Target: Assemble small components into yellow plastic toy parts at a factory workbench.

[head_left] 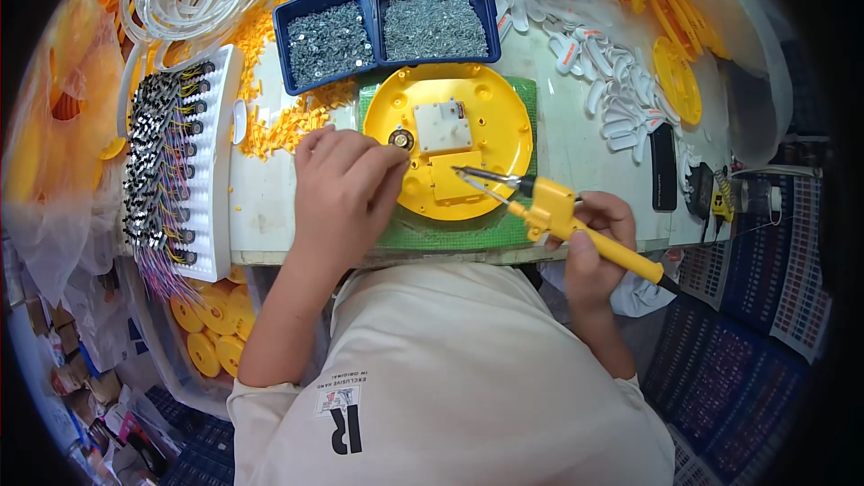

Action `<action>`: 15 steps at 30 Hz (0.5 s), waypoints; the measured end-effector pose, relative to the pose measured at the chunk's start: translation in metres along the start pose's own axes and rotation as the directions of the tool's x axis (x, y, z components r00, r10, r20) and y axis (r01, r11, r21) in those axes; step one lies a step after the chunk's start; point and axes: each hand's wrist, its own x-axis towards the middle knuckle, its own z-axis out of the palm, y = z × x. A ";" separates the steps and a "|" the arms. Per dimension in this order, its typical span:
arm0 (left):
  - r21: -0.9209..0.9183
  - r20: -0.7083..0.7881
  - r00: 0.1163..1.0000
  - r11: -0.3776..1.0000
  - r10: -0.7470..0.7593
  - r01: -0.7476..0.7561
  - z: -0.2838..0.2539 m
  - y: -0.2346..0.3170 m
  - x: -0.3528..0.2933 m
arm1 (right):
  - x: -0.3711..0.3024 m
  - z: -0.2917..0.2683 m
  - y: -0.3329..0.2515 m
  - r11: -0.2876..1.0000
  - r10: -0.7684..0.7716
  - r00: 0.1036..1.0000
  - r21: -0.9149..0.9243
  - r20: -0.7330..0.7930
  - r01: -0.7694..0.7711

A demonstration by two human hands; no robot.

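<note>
Wrapped around a yellow soldering gun (551,205), the right hand (598,234) held its tip above the yellow disc (509,130), which lay on a green mat (432,235). Bunched left-hand (349,178) fingers met the disc's left side, beside a small round part (401,139); whether they pinched anything was hidden. Soldering seemed in hand, probably calling next for a steady tip at the joint, which could not be made out.

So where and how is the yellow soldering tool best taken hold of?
Probably by its slim yellow handle, from the lower right, as the right hand does: the handle slants down that way, while the metal tips point up-left over the round yellow housing. Grip behind the bulky body, as those tips may be hot.
</note>
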 end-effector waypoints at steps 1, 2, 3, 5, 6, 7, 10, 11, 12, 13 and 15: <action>0.036 0.011 1.000 0.999 -0.016 0.015 0.001 -0.003 0.000 | -0.002 0.005 -0.001 1.000 0.018 1.000 0.001 0.004 -0.018; 0.035 0.011 1.000 0.999 -0.015 0.015 0.002 -0.002 0.000 | -0.002 0.009 0.000 1.000 0.018 1.000 -0.001 0.004 -0.018; 0.045 0.044 0.999 0.999 -0.004 0.002 0.003 0.000 -0.001 | -0.003 0.012 0.002 1.000 0.012 1.000 -0.013 0.021 -0.012; 0.056 0.076 0.997 0.998 0.006 -0.010 0.006 0.006 -0.005 | -0.005 0.012 0.006 1.000 -0.011 0.998 -0.010 0.063 0.011; 0.071 0.094 0.996 0.997 0.006 -0.013 0.009 0.010 -0.009 | -0.005 0.012 0.010 1.000 -0.010 0.998 -0.009 0.064 0.011; 0.085 0.111 0.994 0.996 0.006 -0.016 0.013 0.013 -0.012 | -0.005 0.012 0.016 0.997 -0.053 0.996 -0.052 0.068 0.057; 0.091 0.066 0.997 0.995 -0.045 0.039 0.021 0.016 -0.019 | -0.007 0.011 0.021 0.991 -0.088 0.991 -0.095 0.100 0.098; 0.090 0.066 0.997 0.995 -0.047 0.041 0.022 0.017 -0.019 | -0.007 0.011 0.021 0.991 -0.084 0.989 -0.097 0.125 0.096; 0.081 0.061 0.995 0.994 -0.073 0.068 0.023 0.018 -0.018 | -0.006 0.011 0.020 0.991 -0.083 0.988 -0.099 0.126 0.096; 0.073 0.057 0.993 0.993 -0.100 0.096 0.023 0.019 -0.018 | -0.006 0.010 0.019 0.987 -0.083 0.986 -0.125 0.147 0.101; 0.072 0.040 0.994 0.992 -0.104 0.101 0.027 0.019 -0.017 | -0.004 0.012 0.017 0.983 -0.082 0.982 -0.150 0.171 0.109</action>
